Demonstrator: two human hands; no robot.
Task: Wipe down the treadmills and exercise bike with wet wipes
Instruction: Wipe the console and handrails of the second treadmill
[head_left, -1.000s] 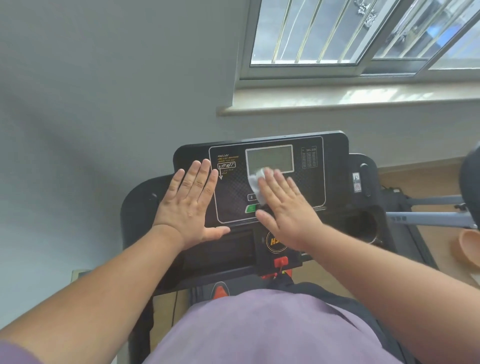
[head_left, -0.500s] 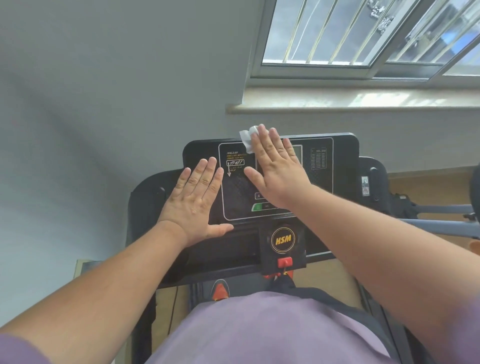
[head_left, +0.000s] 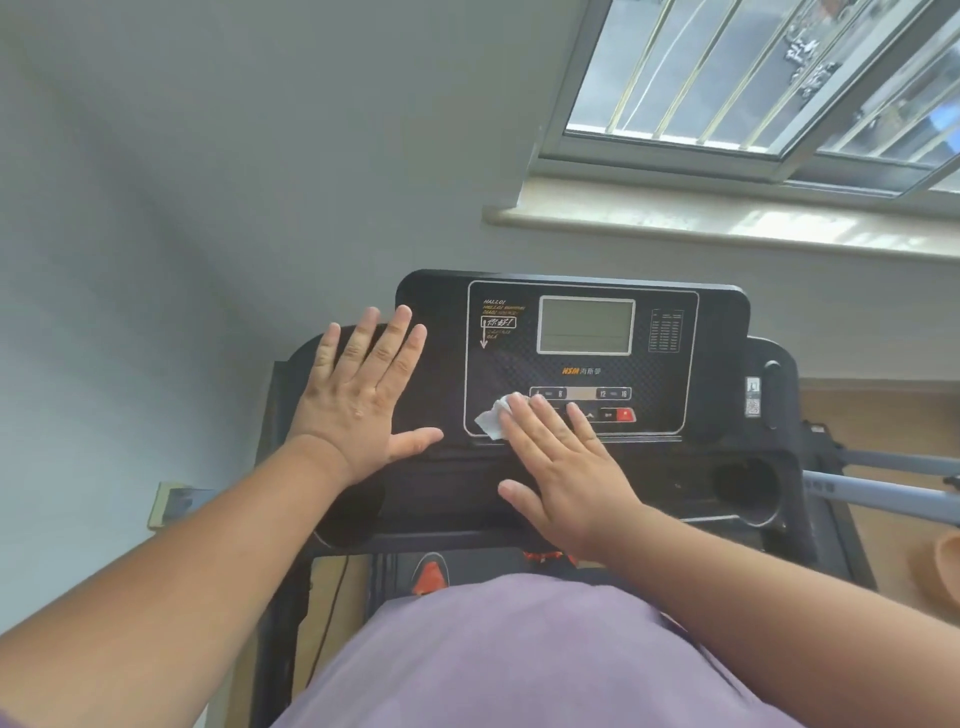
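Both hands lie flat on the treadmill console, whose long axis runs left to right, its face tilted up toward the person. Right hand, fingers straight, presses a crumpled white wet wipe onto the console's lower-left panel corner, below the grey display. Left hand rests spread and empty on the console's left edge, fingers pointing away.

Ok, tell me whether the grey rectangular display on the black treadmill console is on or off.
It looks off: the grey rectangular display shows a blank grey face with no lit digits, though glare could hide faint ones.
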